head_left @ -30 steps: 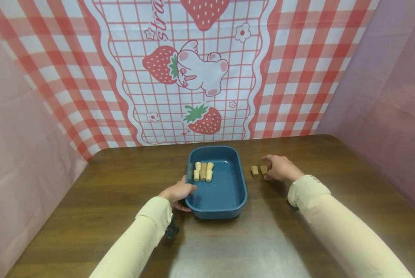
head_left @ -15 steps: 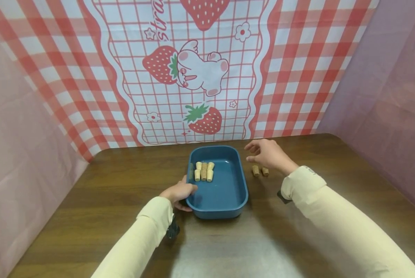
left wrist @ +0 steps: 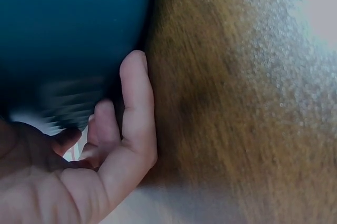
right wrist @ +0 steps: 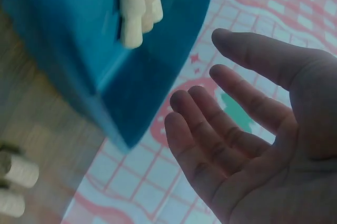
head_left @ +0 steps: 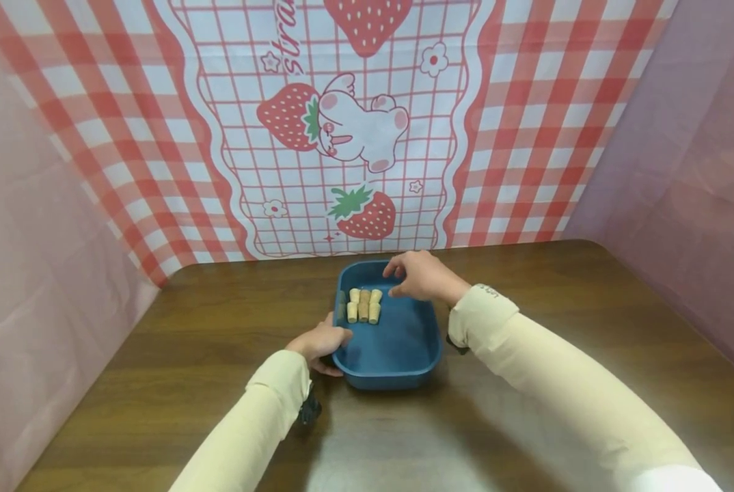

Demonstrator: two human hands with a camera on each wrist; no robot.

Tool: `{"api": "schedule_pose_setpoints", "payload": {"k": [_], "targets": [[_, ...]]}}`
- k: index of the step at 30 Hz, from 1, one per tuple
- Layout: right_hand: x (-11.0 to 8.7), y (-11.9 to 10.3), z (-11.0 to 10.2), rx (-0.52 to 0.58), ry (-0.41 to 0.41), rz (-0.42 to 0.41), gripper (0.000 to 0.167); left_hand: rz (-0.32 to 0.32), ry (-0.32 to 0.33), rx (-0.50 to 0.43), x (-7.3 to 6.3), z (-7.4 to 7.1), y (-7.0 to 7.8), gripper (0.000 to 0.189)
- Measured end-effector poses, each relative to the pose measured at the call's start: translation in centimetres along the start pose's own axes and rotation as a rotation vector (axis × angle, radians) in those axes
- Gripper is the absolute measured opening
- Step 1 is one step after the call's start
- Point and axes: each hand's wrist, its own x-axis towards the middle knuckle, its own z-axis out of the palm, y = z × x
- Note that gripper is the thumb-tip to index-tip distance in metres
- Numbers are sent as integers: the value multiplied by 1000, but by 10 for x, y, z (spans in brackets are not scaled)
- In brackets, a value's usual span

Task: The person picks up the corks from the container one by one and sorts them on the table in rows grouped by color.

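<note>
A blue rectangular tray (head_left: 398,345) stands on the table. My left hand (head_left: 320,342) grips its left wall, thumb over the rim and fingers against the outside; the left wrist view shows those fingers (left wrist: 138,92) by the wall. Several tapered corks (head_left: 363,311) lie in two rows inside the tray, near the left wall. Over the tray's far right part hovers my right hand (head_left: 425,277), fingers loosely bent and holding nothing. In the right wrist view, two more corks (right wrist: 22,171) lie on the table outside the tray; the right hand and sleeve hide them in the head view.
The brown wooden table (head_left: 219,321) reaches around the tray on all sides. A red-and-white checked cloth with strawberries (head_left: 367,215) hangs behind its far edge. Pinkish curtains (head_left: 668,205) hang at both sides.
My right hand has left the two corks on the table, risen, and moved left over the tray. The left hand still holds the tray, and the corks inside keep their places.
</note>
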Motion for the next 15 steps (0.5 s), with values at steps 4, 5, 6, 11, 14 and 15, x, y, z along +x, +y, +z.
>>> {"api": "schedule_pose_setpoints", "payload": {"k": [4,5,6,11,14,15], "targets": [[8,-12,8,-22,-47,-18,38,-1,0,-8,-1,0,0,84],[10,-15,9,-27,-55,-22,38,0,-1,-9,-1,0,0,83],[12,-17,11,-36,-59,-24,37,1,-1,-9,-1,0,0,83],[20,-26,19,-69,-80,-23,38,10,-8,-8,-1,-1,0,81],[25,-29,26,-79,-108,9,38,17,-13,-5,0,-1,-1,83],[27,-30,29,-81,-117,24,38,18,-14,-3,0,-1,-1,83]]}}
